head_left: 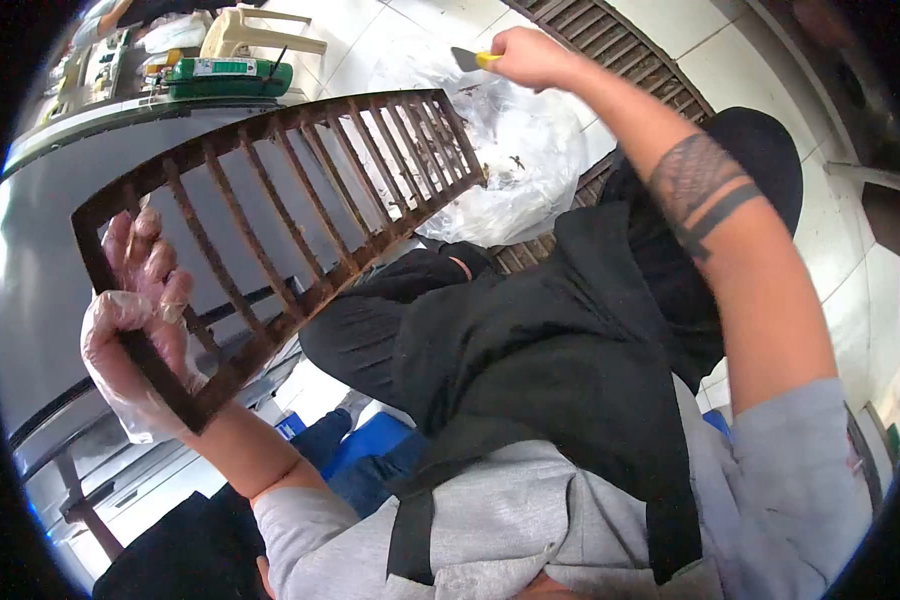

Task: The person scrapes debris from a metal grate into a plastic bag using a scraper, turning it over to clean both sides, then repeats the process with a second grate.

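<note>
One head-worn camera looks forward and steeply down through a fisheye lens whose dark round rim cuts the corners; the frame is rolled askew. The rusty grate (270, 220) sits very near the lens, filling the left half. Right of and below the grate the wearer's own black apron (570, 380) is closer still. Past the grate's far end the right hand (530, 55) with its yellow-handled scraper (475, 60) nearly meets the top edge, white tiled floor (700, 35) farther off.

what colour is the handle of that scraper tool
Yellow; the scraper in the right hand, head view.
</note>
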The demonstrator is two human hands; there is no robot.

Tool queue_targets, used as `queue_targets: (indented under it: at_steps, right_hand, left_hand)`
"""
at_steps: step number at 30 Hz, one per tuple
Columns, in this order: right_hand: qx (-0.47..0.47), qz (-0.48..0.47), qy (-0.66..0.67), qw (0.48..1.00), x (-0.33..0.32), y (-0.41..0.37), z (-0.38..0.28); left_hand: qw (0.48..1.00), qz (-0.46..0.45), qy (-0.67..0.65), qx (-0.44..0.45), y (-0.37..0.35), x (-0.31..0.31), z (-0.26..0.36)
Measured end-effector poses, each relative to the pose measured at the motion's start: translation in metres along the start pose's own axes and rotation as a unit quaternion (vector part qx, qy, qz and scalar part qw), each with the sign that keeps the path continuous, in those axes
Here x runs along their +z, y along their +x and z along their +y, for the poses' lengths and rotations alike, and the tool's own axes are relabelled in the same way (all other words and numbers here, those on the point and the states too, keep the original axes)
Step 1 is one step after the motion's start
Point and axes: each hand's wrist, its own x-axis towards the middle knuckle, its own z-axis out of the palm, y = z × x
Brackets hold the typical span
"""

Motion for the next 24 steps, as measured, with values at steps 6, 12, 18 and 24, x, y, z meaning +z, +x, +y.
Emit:
queue_targets:
  at_steps: [6, 12, 18, 24]
  right_hand:
    - [-0.005, 0.275, 0.142, 0.951, 0.028, 0.017, -0.038]
    - [0.004, 0.204, 0.204, 0.957, 0.071, 0.030, -0.035]
    - [0.039, 0.097, 0.217, 0.971, 0.032, 0.031, -0.045]
    - [0.049, 0.166, 0.220, 0.960, 0.033, -0.001, -0.047]
  left_hand:
    - [0.997, 0.021, -0.080, 0.005, -0.019, -0.025, 0.043]
    - [0.997, 0.016, 0.039, 0.065, -0.039, -0.003, 0.047]
    - [0.991, 0.032, 0.073, 0.104, -0.061, 0.008, 0.052]
    - [0.991, -0.014, 0.074, 0.108, -0.087, -0.019, 0.073]
